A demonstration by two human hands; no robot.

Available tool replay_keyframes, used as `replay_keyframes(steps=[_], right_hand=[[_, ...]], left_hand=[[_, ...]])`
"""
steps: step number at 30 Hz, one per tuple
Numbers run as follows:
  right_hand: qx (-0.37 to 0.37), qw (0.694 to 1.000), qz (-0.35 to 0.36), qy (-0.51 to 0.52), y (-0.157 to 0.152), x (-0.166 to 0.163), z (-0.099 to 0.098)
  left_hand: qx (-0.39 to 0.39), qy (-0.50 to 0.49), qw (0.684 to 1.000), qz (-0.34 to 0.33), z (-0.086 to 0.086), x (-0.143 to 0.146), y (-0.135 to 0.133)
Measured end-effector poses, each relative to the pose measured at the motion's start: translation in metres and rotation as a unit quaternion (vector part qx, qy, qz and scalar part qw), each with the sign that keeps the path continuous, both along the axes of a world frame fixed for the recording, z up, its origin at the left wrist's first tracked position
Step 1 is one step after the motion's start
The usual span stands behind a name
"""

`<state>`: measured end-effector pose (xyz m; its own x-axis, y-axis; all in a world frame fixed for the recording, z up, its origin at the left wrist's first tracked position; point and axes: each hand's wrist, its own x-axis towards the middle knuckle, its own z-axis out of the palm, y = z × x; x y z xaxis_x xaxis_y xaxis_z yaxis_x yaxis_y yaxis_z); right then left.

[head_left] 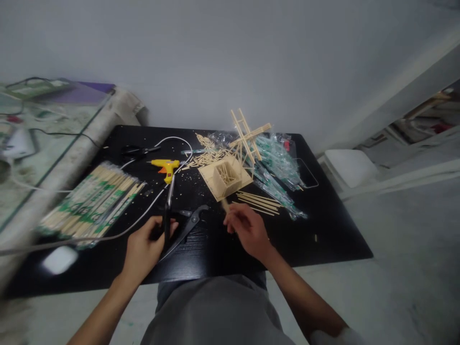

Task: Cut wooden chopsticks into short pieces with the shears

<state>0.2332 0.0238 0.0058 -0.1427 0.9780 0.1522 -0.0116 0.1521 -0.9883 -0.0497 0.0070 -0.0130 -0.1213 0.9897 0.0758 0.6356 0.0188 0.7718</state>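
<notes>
My left hand [145, 242] is closed around a black-handled tool [168, 211] whose silvery end points up and away; its exact kind is unclear. Just right of it, a pair of pliers [194, 219] lies on the black table. Fingers bent together, my right hand [249, 230] holds a short wooden stick [225, 205], mostly hidden by the fingers. Beyond that hand stands a wooden stick model: a square base [212, 182], a small box [230, 179] with stick pieces inside, and a cross-shaped frame [247, 134] on thin legs.
A yellow glue gun [166, 167] with a white cord rests left of the model. Wrapped stick bundles [93, 201] lie at left, plastic wrappers [278, 158] at right. Loose sticks [260, 202], cut pieces [208, 155] and black-handled scissors [138, 151] are on the black table [316, 220].
</notes>
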Motion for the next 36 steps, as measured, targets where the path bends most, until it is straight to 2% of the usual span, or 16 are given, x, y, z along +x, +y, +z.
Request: replay_keyframes(steps=[3, 6, 11, 21, 25, 29, 30, 32, 33, 36], right_hand=[[-0.012, 0.987, 0.12, -0.107, -0.002, -0.002, 0.008], [-0.025, 0.971, 0.175, -0.158, -0.004, -0.004, 0.013], [-0.035, 0.963, 0.189, -0.187, -0.006, -0.001, 0.011], [-0.05, 0.957, 0.189, -0.213, -0.004, 0.007, 0.012], [-0.063, 0.946, 0.202, -0.246, -0.001, 0.028, 0.019], [-0.065, 0.931, 0.14, -0.332, 0.015, 0.086, 0.029], [-0.063, 0.927, 0.106, -0.354, 0.021, 0.103, 0.031], [-0.048, 0.92, -0.023, -0.389, 0.035, 0.131, 0.032], [-0.034, 0.905, -0.084, -0.415, 0.042, 0.141, 0.031], [0.05, 0.855, -0.224, -0.465, 0.057, 0.141, 0.028]], left_hand=[[-0.039, -0.155, 0.987, -0.03, 0.022, 0.022, 0.002], [-0.053, -0.233, 0.971, -0.023, 0.034, 0.04, 0.005], [-0.073, -0.231, 0.969, -0.04, 0.032, 0.054, 0.008], [-0.075, -0.227, 0.969, -0.059, 0.021, 0.056, 0.009], [-0.08, -0.223, 0.971, -0.012, 0.02, 0.044, 0.014], [-0.072, -0.218, 0.97, 0.087, 0.018, 0.02, 0.019], [-0.067, -0.216, 0.968, 0.105, 0.017, 0.014, 0.019], [-0.063, -0.214, 0.967, 0.128, 0.016, 0.007, 0.02], [-0.062, -0.211, 0.967, 0.131, 0.017, 0.006, 0.02], [-0.065, -0.197, 0.973, 0.102, 0.019, 0.009, 0.02]])
